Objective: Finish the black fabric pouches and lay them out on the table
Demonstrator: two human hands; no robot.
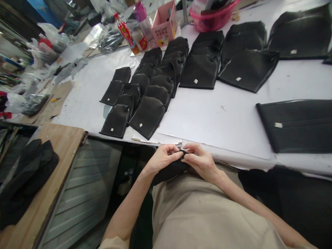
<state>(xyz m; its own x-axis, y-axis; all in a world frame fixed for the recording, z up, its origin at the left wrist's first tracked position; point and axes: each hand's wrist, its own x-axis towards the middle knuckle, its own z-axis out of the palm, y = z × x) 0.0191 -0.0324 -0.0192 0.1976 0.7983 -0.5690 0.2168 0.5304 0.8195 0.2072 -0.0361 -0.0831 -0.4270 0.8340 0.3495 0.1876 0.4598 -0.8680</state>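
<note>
Close to my body, at the table's front edge, both hands pinch a piece of black fabric (169,172). My left hand (163,158) grips it between thumb and curled fingers. Fingertips of my right hand (201,160) press on the same piece, nearly meeting the left thumb. Most of the fabric hangs below my hands against my beige clothing, so its full shape is hidden. Beyond my hands, overlapping rows of flat black pieces (149,112) with small white tags lie on the white-covered table (204,121).
A larger black piece (306,126) lies at the right. Toward the back stand a red-labelled bottle (125,31), a pink box (164,26) and a pink basin (215,17). On the left, dark cloth (28,176) rests on a wooden board (64,138).
</note>
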